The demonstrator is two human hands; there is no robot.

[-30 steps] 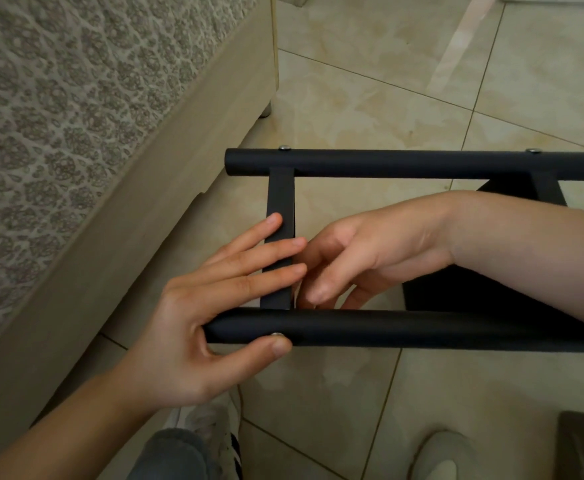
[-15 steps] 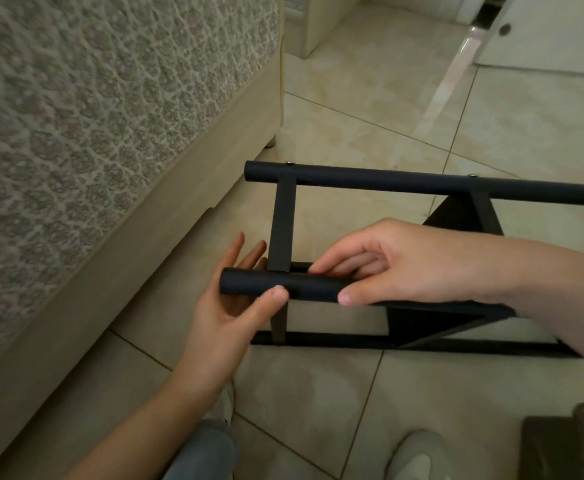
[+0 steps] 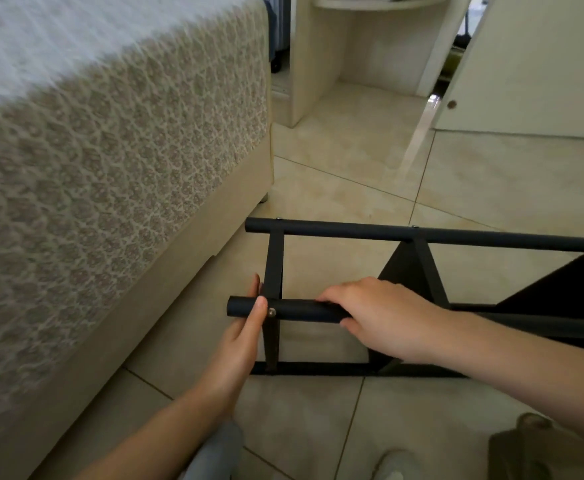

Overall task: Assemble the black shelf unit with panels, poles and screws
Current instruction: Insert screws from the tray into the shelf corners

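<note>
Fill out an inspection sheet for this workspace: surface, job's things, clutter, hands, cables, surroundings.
Surface: tiled floor, beige and glossy.
Job's things: black shelf frame on the floor, poles horizontal; near pole with a screw where it meets a flat strut; far pole; black panel at the right.
Clutter: dark object at lower right, cannot tell what.
Hands: left hand grips the near pole by its end; right hand grips it further along.
Cables: nothing seen.
Surroundings: bed at left; cabinet and door beyond.
</note>
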